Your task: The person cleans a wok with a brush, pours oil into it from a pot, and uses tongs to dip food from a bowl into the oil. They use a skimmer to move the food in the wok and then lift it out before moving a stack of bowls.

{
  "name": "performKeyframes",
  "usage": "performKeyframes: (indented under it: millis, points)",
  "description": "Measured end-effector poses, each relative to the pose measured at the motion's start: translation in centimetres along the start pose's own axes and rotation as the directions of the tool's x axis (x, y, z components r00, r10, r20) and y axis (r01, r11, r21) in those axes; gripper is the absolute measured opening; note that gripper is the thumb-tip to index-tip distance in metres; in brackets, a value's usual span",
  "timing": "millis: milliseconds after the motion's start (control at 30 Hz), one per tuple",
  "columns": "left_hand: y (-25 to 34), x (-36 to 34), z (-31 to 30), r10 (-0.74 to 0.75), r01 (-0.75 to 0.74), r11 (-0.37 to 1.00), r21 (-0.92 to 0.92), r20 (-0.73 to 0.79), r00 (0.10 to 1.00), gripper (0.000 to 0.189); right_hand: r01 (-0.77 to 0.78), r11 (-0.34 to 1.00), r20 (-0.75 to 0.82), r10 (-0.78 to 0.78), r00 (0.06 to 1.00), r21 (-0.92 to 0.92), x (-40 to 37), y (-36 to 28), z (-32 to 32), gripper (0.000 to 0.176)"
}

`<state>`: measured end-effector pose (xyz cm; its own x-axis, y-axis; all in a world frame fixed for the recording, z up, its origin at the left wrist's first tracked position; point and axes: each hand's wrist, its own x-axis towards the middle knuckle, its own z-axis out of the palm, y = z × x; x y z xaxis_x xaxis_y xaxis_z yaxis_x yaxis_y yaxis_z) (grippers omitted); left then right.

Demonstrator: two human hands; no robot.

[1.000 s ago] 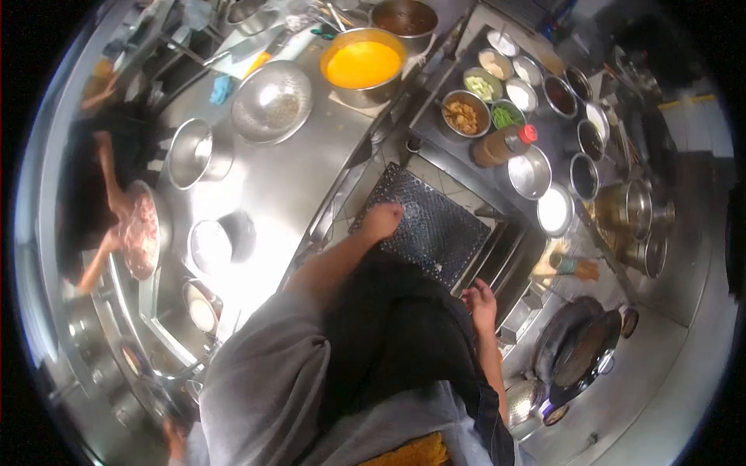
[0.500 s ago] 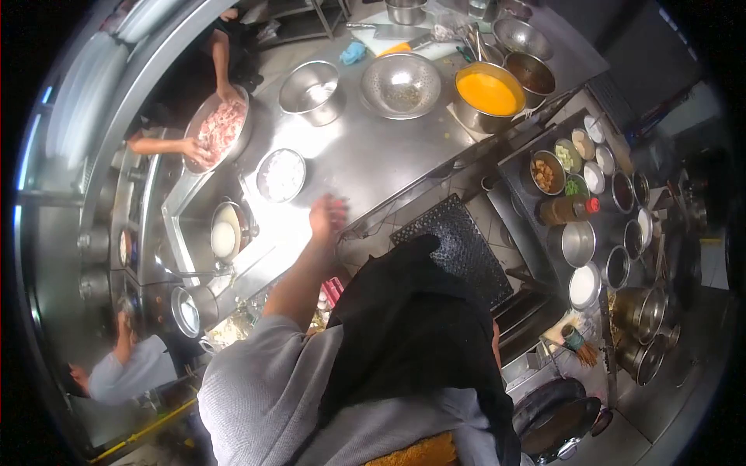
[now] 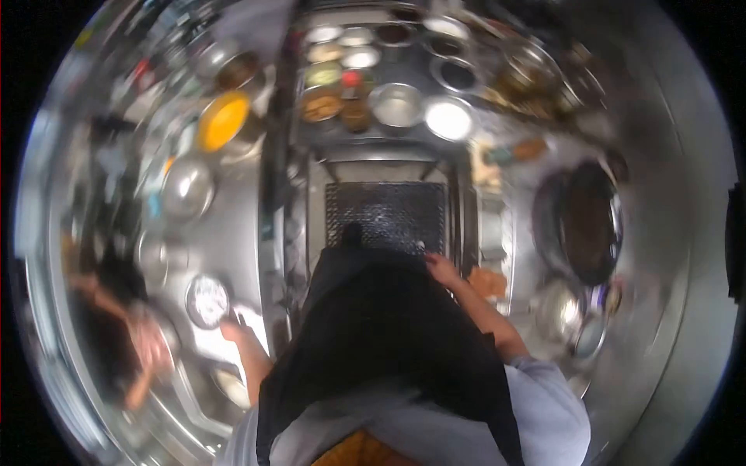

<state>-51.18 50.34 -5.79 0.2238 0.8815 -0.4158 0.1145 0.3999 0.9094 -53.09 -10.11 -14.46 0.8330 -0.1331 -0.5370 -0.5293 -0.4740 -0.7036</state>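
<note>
Motion blurs much of the view. At the lower left, my left hand (image 3: 235, 330) is over the steel counter (image 3: 233, 233), just below a bowl of white contents (image 3: 207, 301). Its fingers are smeared, and whether it touches the bowl cannot be made out. My right hand (image 3: 441, 268) is in front of the black apron (image 3: 381, 311), near the right end of the black perforated floor mat (image 3: 386, 213). Its fingers look bent together, but blur hides whether anything is between them.
A pot of orange liquid (image 3: 224, 121) and a steel bowl (image 3: 189, 188) stand on the left counter. Ingredient containers (image 3: 396, 105) line the far station. A large dark wok (image 3: 588, 223) is at right. A co-worker's hands (image 3: 151, 342) are over a bowl at lower left.
The view has swung to the right, so the ingredient station is now straight ahead and the counter at left. My right hand has come into view. My left hand is lower in the frame.
</note>
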Motion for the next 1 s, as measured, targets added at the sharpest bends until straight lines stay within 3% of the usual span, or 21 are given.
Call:
performKeyframes:
  millis: [67, 133, 233, 300, 333, 367, 433, 500, 600, 733, 833, 900, 933, 1000]
  points:
    - [-0.3, -4.5, 2.0, 0.099, -0.126, 0.977, 0.171, 0.163, 0.982, 0.035, 0.005, 0.992, 0.017, -0.003, 1.000, -0.124, -1.7, 1.5, 0.1, 0.035]
    - [0.6, -9.6, 6.5, -0.037, -0.062, 0.929, 0.364, 0.260, 0.965, 0.036, -0.014, 0.996, -0.044, 0.010, 0.999, -0.085, -2.7, 4.0, 1.4, 0.037]
    - [-0.8, -15.8, 12.8, -0.107, -0.180, 0.889, 0.422, 0.571, 0.814, 0.013, -0.081, 0.996, -0.092, 0.079, 0.993, -0.021, -4.6, 6.0, 2.8, 0.039]
    - [-2.7, -20.0, 17.7, -0.192, -0.303, 0.838, 0.453, 0.766, 0.614, 0.009, -0.168, 0.985, -0.117, 0.172, 0.978, 0.043, -6.1, 7.0, 3.7, 0.039]
    - [-5.4, -20.5, 20.1, -0.265, -0.270, 0.854, 0.445, 0.818, 0.511, 0.009, -0.190, 0.979, -0.086, 0.196, 0.977, 0.079, -6.8, 7.7, 3.8, 0.039]
    - [-5.8, -24.5, 22.7, -0.340, -0.331, 0.809, 0.486, 0.846, 0.411, 0.011, -0.211, 0.971, -0.057, 0.218, 0.974, 0.117, -7.4, 8.3, 4.0, 0.039]
    - [-9.8, -28.5, 26.9, -0.398, -0.485, 0.764, 0.425, 0.903, 0.165, 0.012, -0.183, 0.964, -0.200, 0.222, 0.954, 0.193, -9.5, 10.1, 6.0, 0.041]
    - [-13.2, -34.0, 29.7, -0.509, -0.573, 0.720, 0.391, 0.859, -0.054, 0.017, -0.155, 0.952, -0.346, 0.243, 0.906, 0.263, -11.5, 12.3, 9.1, 0.044]
    - [-18.3, -41.1, 32.3, -0.631, -0.668, 0.678, 0.305, 0.709, -0.316, 0.023, -0.261, 0.876, -0.461, 0.443, 0.769, 0.405, -15.3, 13.3, 14.9, 0.049]
    - [-22.3, -48.6, 32.1, -0.785, -0.702, 0.596, 0.390, 0.465, -0.409, 0.033, -0.307, 0.445, -0.289, 0.850, 0.441, 0.841, -20.3, 7.3, 20.6, 0.035]
    - [-28.0, -50.3, 32.5, -0.863, -0.765, 0.503, 0.404, 0.283, -0.418, 0.042, -0.237, 0.203, -0.131, 0.949, 0.288, 0.950, -21.1, 4.5, 29.0, 0.034]
    - [-28.8, -50.4, 32.6, -0.889, -0.806, 0.458, 0.375, 0.204, -0.411, 0.044, -0.255, 0.100, -0.025, 0.959, 0.281, 0.962, -19.6, 3.7, 36.0, 0.034]
    - [-29.1, -50.3, 32.6, -0.905, -0.828, 0.426, 0.364, 0.163, -0.394, 0.046, -0.286, 0.095, 0.005, 0.944, 0.331, 0.953, -18.3, 4.4, 40.6, 0.035]
    - [-28.2, -50.7, 32.7, -0.907, -0.847, 0.418, 0.328, 0.101, -0.409, 0.050, -0.358, 0.183, 0.032, 0.855, 0.518, 0.916, -14.6, 7.4, 51.1, 0.035]
